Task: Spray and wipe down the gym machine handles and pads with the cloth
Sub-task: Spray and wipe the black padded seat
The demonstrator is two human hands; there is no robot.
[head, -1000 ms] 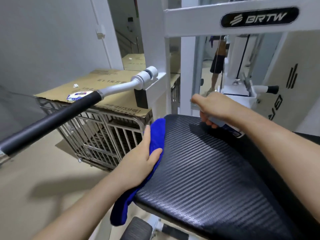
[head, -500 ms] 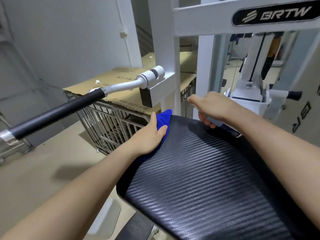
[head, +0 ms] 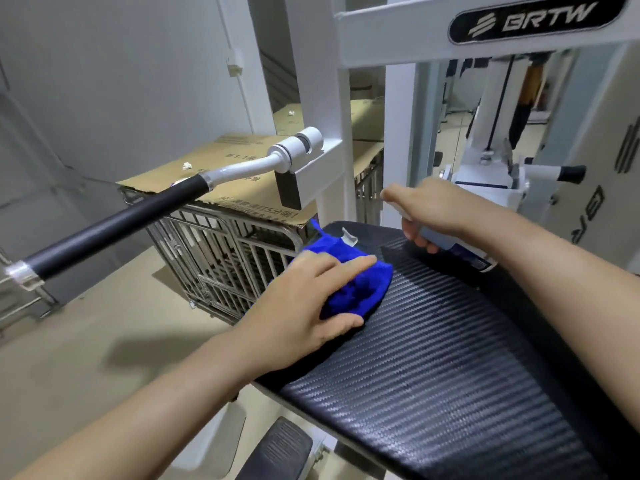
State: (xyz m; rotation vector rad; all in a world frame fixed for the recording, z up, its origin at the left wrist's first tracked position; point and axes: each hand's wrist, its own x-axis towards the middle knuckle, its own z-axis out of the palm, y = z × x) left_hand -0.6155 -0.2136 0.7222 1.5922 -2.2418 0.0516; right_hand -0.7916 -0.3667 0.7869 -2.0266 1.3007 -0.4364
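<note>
Wiping of the seat is judged to be under way in the head view. A crumpled blue microfibre cloth (head: 360, 285) is pressed onto the far left corner of the black ribbed vinyl pad (head: 450, 368) by the left hand (head: 311, 306). Its fingers are stretched almost straight over the cloth and the thumb is laid along its near edge, so the cloth is held down rather than clasped. A pale plastic spray bottle with a printed label (head: 460, 249) is gripped by the right hand (head: 440, 209), fingers curled under its body, just above the far edge of the same pad.

Only that corner is covered by the cloth, and the broad near part of the pad is judged to remain. The long white bar handle with a black grip (head: 114, 226) on the left and the short black-tipped handle (head: 568, 174) on the right are well apart from the cloth and are taken to be left to do.

No wet sheen can be made out on the pad, so what has been sprayed cannot be told. The bottle's trigger and nozzle are masked by the right hand. The pad's right side is cut off by the forearm and the picture edge. A small pale tab beside the cloth cannot be identified, and a smaller black pad (head: 280, 452) is only partly seen at the bottom.
</note>
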